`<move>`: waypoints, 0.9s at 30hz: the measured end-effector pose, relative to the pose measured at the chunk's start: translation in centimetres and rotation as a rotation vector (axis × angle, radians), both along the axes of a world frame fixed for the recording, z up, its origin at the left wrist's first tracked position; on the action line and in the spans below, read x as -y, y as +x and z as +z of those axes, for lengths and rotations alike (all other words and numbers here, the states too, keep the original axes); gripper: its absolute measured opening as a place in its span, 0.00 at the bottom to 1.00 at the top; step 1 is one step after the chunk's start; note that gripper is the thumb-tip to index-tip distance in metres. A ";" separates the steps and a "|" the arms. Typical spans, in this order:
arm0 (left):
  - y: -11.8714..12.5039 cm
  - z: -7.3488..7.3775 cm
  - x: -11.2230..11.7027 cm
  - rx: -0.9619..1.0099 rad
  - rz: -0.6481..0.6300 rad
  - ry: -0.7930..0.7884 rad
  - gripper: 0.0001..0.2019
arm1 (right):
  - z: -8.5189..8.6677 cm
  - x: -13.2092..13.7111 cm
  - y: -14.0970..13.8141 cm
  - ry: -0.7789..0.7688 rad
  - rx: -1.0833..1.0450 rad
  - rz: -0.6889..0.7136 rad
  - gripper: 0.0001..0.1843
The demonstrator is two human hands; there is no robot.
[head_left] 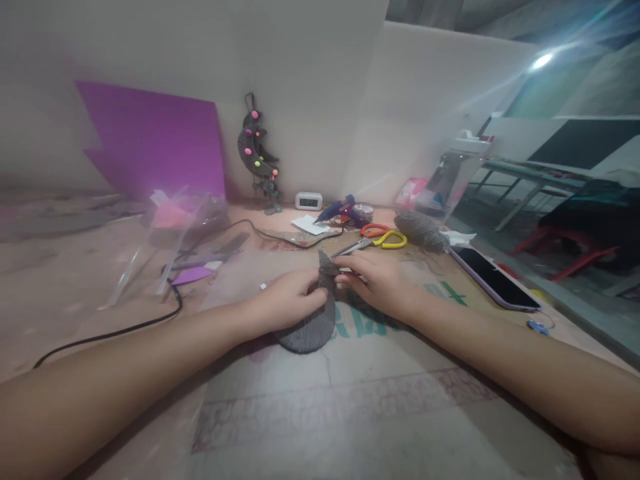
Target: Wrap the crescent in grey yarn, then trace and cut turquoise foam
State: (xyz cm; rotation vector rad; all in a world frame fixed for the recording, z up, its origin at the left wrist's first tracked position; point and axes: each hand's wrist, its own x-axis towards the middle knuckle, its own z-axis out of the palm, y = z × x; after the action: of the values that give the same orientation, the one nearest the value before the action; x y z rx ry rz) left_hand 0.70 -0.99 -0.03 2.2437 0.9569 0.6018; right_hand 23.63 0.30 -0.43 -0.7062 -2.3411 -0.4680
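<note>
A crescent moon shape wrapped in grey yarn (pixel 313 330) lies on the cardboard in front of me, its narrow tip pointing away. My left hand (pixel 287 300) is closed on its left side, with the thumb resting across the top and covering part of it. By the upper tip, my right hand (pixel 383 280) has thumb and fingers pinched together; what is between them is too small to make out. Just beyond the right hand lie scissors (pixel 393 239) with one red and one yellow handle. A grey yarn ball (pixel 423 230) sits behind and to the right.
A blue glue gun (pixel 343 211) with a black cord stands near a small white clock (pixel 309 201). A finished-looking crescent with pompoms (pixel 247 147) leans on the wall, right of purple sheets (pixel 165 140). A phone (pixel 495 279) lies right; clear plastic bags (pixel 185 217) lie left.
</note>
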 end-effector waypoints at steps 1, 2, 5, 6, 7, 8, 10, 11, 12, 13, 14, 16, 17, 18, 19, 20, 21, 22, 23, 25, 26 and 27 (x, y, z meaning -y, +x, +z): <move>0.0 0.0 0.0 -0.002 0.002 0.001 0.10 | 0.0 0.0 0.0 -0.007 0.003 -0.003 0.15; 0.0 0.1 0.0 -0.005 0.005 0.003 0.10 | -0.1 -0.1 0.1 -0.011 0.004 -0.003 0.15; -0.1 0.1 0.1 -0.012 0.004 0.005 0.10 | -0.1 -0.1 0.1 -0.018 -0.001 0.010 0.14; -0.1 0.1 0.1 -0.013 0.006 0.004 0.10 | -0.1 -0.1 0.1 -0.016 -0.003 0.014 0.14; -0.1 0.1 0.1 -0.013 0.009 0.003 0.11 | 0.0 -0.1 0.1 -0.013 -0.005 0.013 0.13; -0.1 0.1 0.1 -0.011 0.011 0.001 0.11 | 0.0 -0.1 0.0 -0.009 -0.005 0.009 0.13; -0.1 0.0 0.1 -0.011 0.016 -0.002 0.11 | 0.1 0.0 0.0 0.003 -0.007 0.004 0.13; -0.1 0.0 0.1 -0.011 0.014 -0.003 0.11 | 0.2 0.0 0.0 0.007 -0.009 0.006 0.13; -0.1 0.0 0.0 -0.008 0.009 -0.006 0.11 | 0.2 0.0 0.0 0.010 -0.012 0.013 0.14; -0.1 0.0 0.0 -0.001 0.003 -0.010 0.12 | 0.2 0.0 -0.1 0.007 -0.017 0.022 0.14; -0.1 -0.1 0.0 0.006 -0.003 -0.018 0.12 | 0.2 0.0 -0.1 -0.003 -0.025 0.027 0.14; -0.2 -0.1 -0.1 0.026 -0.013 -0.040 0.12 | 0.3 0.0 0.0 -0.050 -0.053 0.027 0.15; -0.2 -0.1 -0.2 0.038 -0.014 -0.053 0.13 | 0.3 0.1 0.0 -0.085 -0.075 0.021 0.15; -0.2 -0.2 -0.3 0.049 -0.012 -0.065 0.13 | 0.3 0.1 0.0 -0.117 -0.103 0.018 0.14; -0.2 -0.2 -0.4 0.060 -0.013 -0.079 0.14 | 0.3 0.1 0.0 -0.145 -0.131 0.017 0.14; -0.2 -0.2 -0.5 0.076 -0.014 -0.095 0.15 | 0.3 0.1 0.0 -0.163 -0.156 0.019 0.13; -0.3 -0.3 -0.6 0.101 -0.018 -0.112 0.15 | 0.4 0.1 0.0 -0.176 -0.177 0.020 0.13; -0.3 -0.3 -0.7 0.135 -0.020 -0.135 0.14 | 0.4 0.2 0.0 -0.185 -0.197 0.022 0.12; -0.3 -0.3 -0.8 0.176 -0.020 -0.166 0.14 | 0.4 0.2 0.1 -0.192 -0.214 0.021 0.12; -0.3 -0.3 -0.8 0.255 -0.011 -0.256 0.15 | 0.4 0.2 0.1 -0.209 -0.247 0.008 0.12; -0.3 -0.2 -0.7 0.282 -0.001 -0.307 0.17 | 0.3 0.2 0.1 -0.220 -0.266 0.001 0.12; -0.3 -0.2 -0.7 0.300 0.010 -0.352 0.18 | 0.3 0.2 0.2 -0.228 -0.285 -0.004 0.12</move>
State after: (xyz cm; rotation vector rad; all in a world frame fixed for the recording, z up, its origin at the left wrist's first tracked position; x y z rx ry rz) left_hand 0.38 -0.31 -0.19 1.7811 0.8466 0.6920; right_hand 23.80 0.14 -0.12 -0.8252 -2.1403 -0.0925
